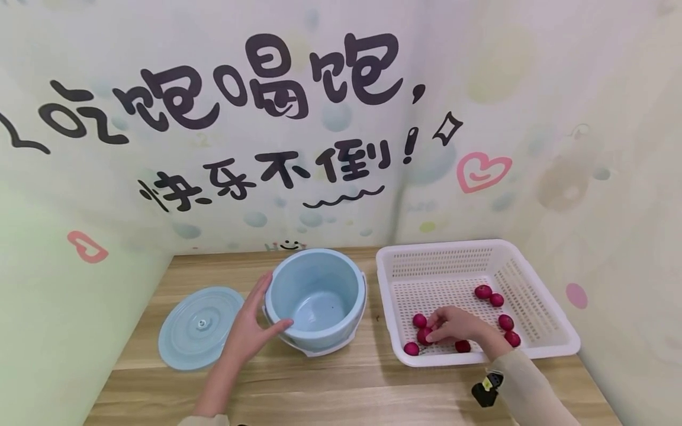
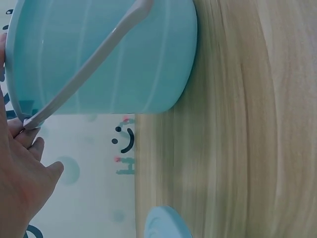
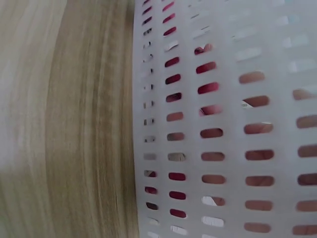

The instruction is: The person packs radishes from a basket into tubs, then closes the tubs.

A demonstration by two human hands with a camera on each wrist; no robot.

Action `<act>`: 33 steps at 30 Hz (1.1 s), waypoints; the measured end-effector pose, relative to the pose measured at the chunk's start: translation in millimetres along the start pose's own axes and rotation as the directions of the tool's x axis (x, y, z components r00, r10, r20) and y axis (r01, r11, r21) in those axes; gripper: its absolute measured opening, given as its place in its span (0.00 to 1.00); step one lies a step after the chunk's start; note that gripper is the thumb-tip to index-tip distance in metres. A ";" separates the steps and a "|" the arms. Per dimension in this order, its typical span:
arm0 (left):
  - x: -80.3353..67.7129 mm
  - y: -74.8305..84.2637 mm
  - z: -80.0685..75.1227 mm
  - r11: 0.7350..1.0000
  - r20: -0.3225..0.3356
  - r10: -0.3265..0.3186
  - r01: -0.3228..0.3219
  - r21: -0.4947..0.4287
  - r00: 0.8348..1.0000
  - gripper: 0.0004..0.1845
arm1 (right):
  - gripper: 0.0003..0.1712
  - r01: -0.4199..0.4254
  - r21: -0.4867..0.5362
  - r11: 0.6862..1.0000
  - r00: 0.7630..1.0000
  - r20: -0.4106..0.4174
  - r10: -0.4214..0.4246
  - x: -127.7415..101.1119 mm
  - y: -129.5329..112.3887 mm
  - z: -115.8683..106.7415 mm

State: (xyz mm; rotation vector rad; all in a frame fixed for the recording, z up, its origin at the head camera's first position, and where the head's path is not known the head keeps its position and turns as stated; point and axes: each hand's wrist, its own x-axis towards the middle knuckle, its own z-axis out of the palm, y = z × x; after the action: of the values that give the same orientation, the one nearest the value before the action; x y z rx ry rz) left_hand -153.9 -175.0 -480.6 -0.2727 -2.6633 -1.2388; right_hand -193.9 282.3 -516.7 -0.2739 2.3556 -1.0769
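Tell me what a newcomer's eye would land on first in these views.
Probably the small red fruits scattered in the white perforated basket at the right, where the right hand pinches one. Next, the empty light blue bucket at the table's middle, with the left hand against its rim. Its round lid lies flat to the left.

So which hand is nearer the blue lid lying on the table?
Left. The left hand rests on the bucket beside the lid; the right hand is in the basket.
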 end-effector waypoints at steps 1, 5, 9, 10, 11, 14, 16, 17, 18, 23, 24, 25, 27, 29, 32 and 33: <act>0.8 0.9 0.2 1.000 0.004 0.000 0.000 -0.003 1.000 0.54 | 0.16 0.000 -0.001 1.000 1.000 -0.003 0.000 0.1 -0.2 -0.1; 2.6 2.9 1.5 1.000 0.015 -0.005 0.005 -0.010 1.000 0.54 | 0.16 -0.016 0.000 1.000 1.000 -0.004 0.016 1.1 -1.4 0.1; 2.4 4.0 2.9 1.000 0.018 -0.013 0.013 -0.022 1.000 0.54 | 0.14 -0.047 0.019 0.999 0.999 0.015 0.047 1.9 -2.7 0.9; 2.3 4.2 3.2 1.000 0.018 -0.014 0.015 -0.025 1.000 0.54 | 0.14 -0.048 0.022 0.999 0.999 0.020 0.047 1.8 -2.7 0.9; 2.2 4.3 3.6 0.999 0.018 -0.015 0.015 -0.028 1.000 0.54 | 0.14 -0.048 0.027 0.998 0.999 0.024 0.047 1.6 -2.7 1.0; 1.9 4.5 4.4 1.000 0.016 -0.011 0.012 -0.024 1.000 0.54 | 0.14 -0.037 0.037 0.999 0.999 0.023 0.036 0.5 -2.2 1.0; 1.3 4.6 4.9 1.000 0.012 -0.010 0.010 -0.019 1.000 0.54 | 0.14 -0.031 0.049 0.998 0.999 0.022 0.030 -0.5 -1.8 0.9; 1.0 4.6 5.2 1.000 0.009 -0.008 0.008 -0.014 1.000 0.54 | 0.15 -0.030 0.056 0.998 0.999 0.021 0.029 -0.8 -1.6 0.9; 0.6 4.7 5.5 1.000 0.007 -0.006 0.006 -0.012 1.000 0.54 | 0.15 -0.028 0.062 0.998 0.999 0.023 0.026 -1.2 -1.2 0.9; -0.8 5.2 7.1 1.000 -0.006 0.007 -0.007 0.000 1.000 0.54 | 0.16 -0.013 0.074 0.997 0.999 0.037 0.010 -1.4 -1.0 -0.4; -1.1 5.3 7.5 1.000 -0.008 0.009 -0.009 -0.003 1.000 0.54 | 0.16 -0.008 0.071 0.997 0.999 0.036 0.006 -1.4 -1.3 -0.7; -1.4 5.3 7.8 1.000 -0.011 0.010 -0.010 -0.001 1.000 0.54 | 0.16 -0.003 0.062 0.998 0.999 0.032 0.001 -1.3 -1.4 -0.9; -2.0 5.3 8.3 1.000 -0.015 0.012 -0.012 0.000 1.000 0.54 | 0.15 0.011 0.041 0.999 1.000 0.016 -0.012 -0.9 -1.8 -1.2; -2.2 5.3 8.6 1.000 -0.019 0.015 -0.015 -0.003 1.000 0.54 | 0.16 0.026 0.030 0.999 1.000 0.007 -0.026 -0.7 -1.9 -1.8; -2.0 5.5 9.2 1.000 -0.021 0.018 -0.018 -0.013 1.000 0.54 | 0.16 0.053 0.040 0.998 0.999 0.009 -0.053 -0.4 -1.4 -3.2; -2.0 5.6 9.5 1.000 -0.021 0.019 -0.019 -0.018 1.000 0.54 | 0.16 0.059 0.051 0.997 0.998 0.013 -0.059 -0.5 -1.3 -3.8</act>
State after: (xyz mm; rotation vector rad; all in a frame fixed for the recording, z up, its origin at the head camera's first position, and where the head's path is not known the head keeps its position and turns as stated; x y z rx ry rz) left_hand -151.5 -164.4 -483.0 -0.2852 -2.6265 -1.2541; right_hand -195.6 284.1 -513.5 -0.3333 2.3174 -1.1563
